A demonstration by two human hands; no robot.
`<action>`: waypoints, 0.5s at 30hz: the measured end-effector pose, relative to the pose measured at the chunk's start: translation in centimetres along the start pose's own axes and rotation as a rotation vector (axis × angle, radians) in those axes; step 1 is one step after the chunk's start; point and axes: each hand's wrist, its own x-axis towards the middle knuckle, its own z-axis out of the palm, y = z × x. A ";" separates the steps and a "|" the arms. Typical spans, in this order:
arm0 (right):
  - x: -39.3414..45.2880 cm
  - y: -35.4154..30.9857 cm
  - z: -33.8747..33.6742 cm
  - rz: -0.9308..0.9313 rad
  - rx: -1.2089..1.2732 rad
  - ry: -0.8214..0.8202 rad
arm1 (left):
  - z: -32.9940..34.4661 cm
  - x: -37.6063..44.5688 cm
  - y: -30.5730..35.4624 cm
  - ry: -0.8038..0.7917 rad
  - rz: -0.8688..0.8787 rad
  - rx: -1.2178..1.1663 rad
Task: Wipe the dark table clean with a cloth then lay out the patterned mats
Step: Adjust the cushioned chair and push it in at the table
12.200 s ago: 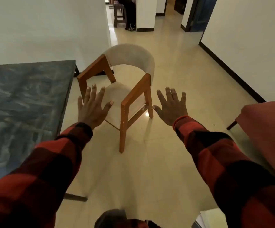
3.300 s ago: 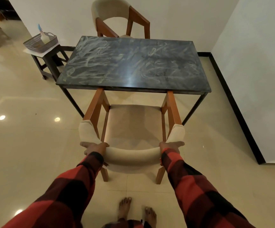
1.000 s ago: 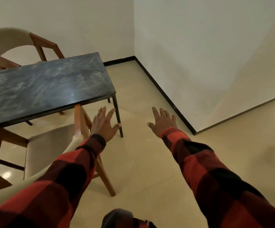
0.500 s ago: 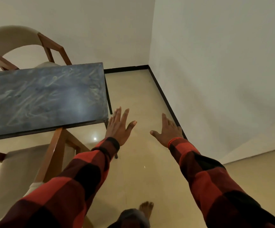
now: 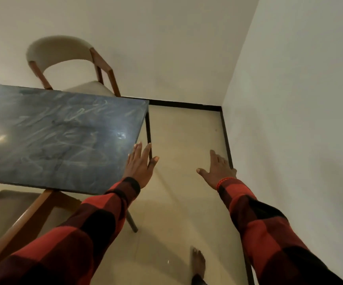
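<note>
We stand at the right end of the dark table (image 5: 59, 136), and our left hand (image 5: 140, 166) and right hand (image 5: 218, 171) are both spread and hold nothing. No cloth or mats are visible. The top looks hard, smooth and smeared with pale streaks; it should wipe easily. Beige floor (image 5: 183, 202), white walls (image 5: 300, 99) and two chairs (image 5: 68, 64) surround it.

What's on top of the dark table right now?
The dark table carries only pale smears and light glare; no cloth or mats visible. Its left end runs out of frame, and the left hand overlaps its near corner.
</note>
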 end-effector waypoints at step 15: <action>31.0 -3.5 -6.9 -0.423 -0.251 -0.089 | 3.4 20.5 3.9 0.201 -0.438 -0.075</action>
